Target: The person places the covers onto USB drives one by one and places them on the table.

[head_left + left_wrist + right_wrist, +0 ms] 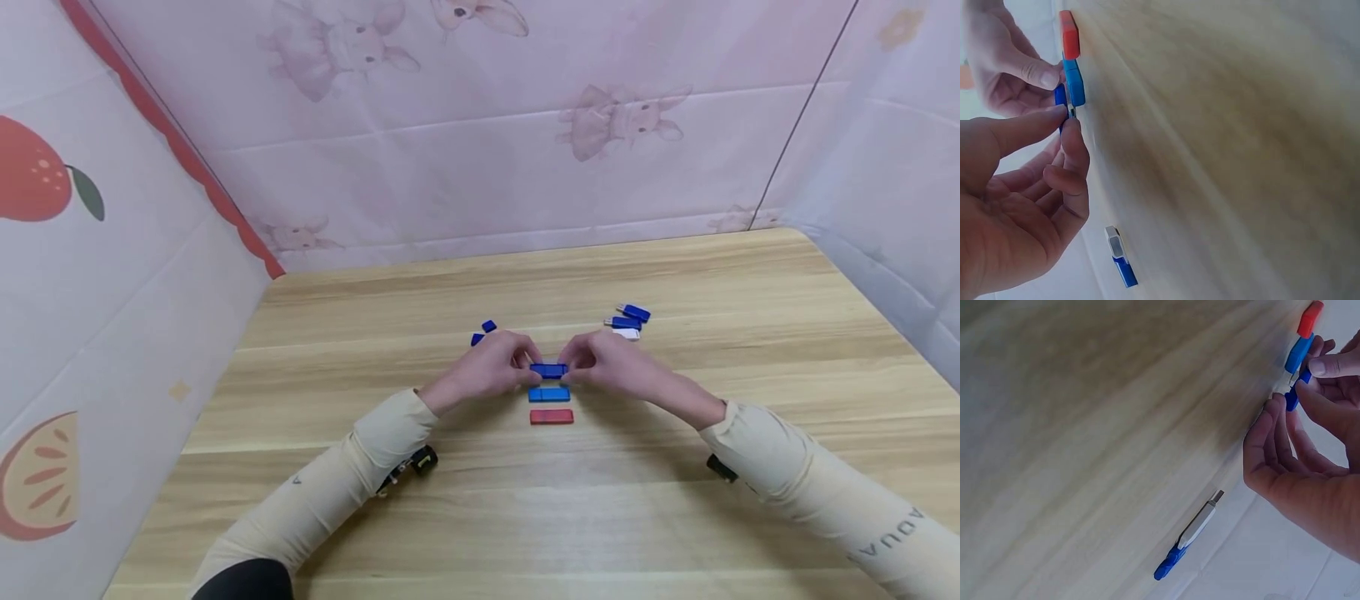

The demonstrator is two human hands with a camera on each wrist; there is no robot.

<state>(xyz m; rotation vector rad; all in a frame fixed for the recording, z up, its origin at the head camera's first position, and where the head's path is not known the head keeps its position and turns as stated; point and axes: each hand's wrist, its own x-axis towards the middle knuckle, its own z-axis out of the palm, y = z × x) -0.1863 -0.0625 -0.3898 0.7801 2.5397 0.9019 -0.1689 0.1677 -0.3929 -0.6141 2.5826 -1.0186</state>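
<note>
A dark blue USB flash drive (pixel 549 371) sits between my two hands, low over the table. My left hand (pixel 487 367) pinches its left end between thumb and forefinger, and my right hand (pixel 618 365) pinches its right end. Just nearer than it lies a light blue flash drive (pixel 549 394), with a red flash drive (pixel 551 417) below, all roughly parallel. In the right wrist view the fingertips partly cover the dark blue drive (pixel 1291 401). Metal shows beside the fingertips in the left wrist view, but which part it is I cannot tell.
Beyond my left hand lie small dark blue caps (pixel 489 326), one partly hidden. Past my right hand are uncapped blue flash drives (pixel 634 312) with metal plugs showing, and a white piece (pixel 627 334). The wooden table (pixel 480 517) meets fabric-covered walls (pixel 480 183) at the back and sides.
</note>
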